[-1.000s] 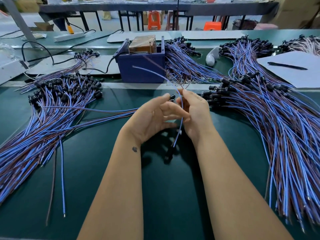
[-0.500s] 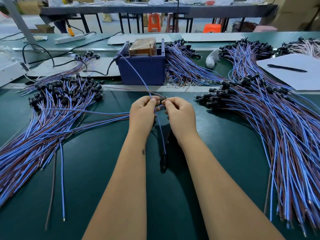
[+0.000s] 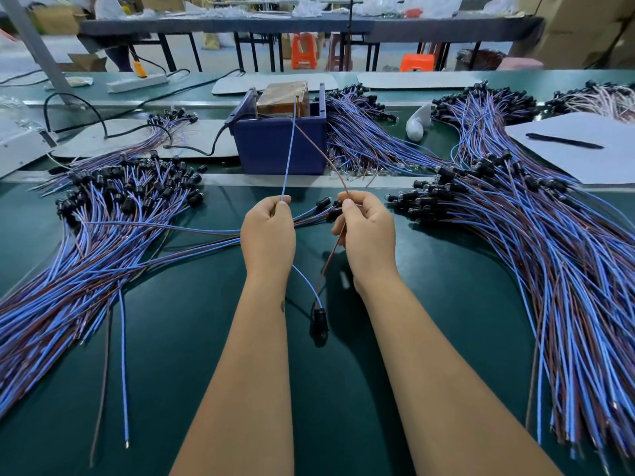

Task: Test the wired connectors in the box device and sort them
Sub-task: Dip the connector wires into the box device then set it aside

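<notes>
A green counter (image 3: 192, 355) is filling the frame. On it a big pile of blue and brown wires (image 3: 86, 255) is lying at the left, and a larger pile (image 3: 556, 269) is spreading down the right side. A blue box (image 3: 278, 146) is sitting at upper centre, with another bundle (image 3: 364, 139) just to its right. White paper (image 3: 584, 149) is lying at upper right, a black pen (image 3: 563, 141) resting on it. A power strip (image 3: 137, 83) is sitting at upper left.
</notes>
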Available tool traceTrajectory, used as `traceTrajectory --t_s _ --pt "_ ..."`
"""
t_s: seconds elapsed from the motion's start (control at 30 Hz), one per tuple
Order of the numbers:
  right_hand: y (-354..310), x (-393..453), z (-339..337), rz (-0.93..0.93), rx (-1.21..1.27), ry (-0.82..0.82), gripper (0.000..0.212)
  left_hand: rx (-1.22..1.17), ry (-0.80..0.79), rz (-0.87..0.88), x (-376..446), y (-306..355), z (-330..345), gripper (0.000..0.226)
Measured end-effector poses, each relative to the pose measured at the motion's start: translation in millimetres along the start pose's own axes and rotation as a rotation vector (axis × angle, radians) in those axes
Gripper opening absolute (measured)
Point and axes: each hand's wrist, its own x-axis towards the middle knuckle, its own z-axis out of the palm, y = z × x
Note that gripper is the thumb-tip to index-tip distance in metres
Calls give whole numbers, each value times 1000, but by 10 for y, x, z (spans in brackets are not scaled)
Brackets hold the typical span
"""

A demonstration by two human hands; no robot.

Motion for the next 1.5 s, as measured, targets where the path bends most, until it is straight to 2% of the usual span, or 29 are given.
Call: traceTrajectory --t_s 0.37,1.33,1.5 --pt "5 35 -16 16 73 54 16 13 41 -24 -11 38 -18 26" --pt "29 28 28 16 -103 -13 17 -141 194 -92 47 5 -64 29" --pt "18 13 22 -1 -106 -4 18 -142 169 -100 51 2 -67 29"
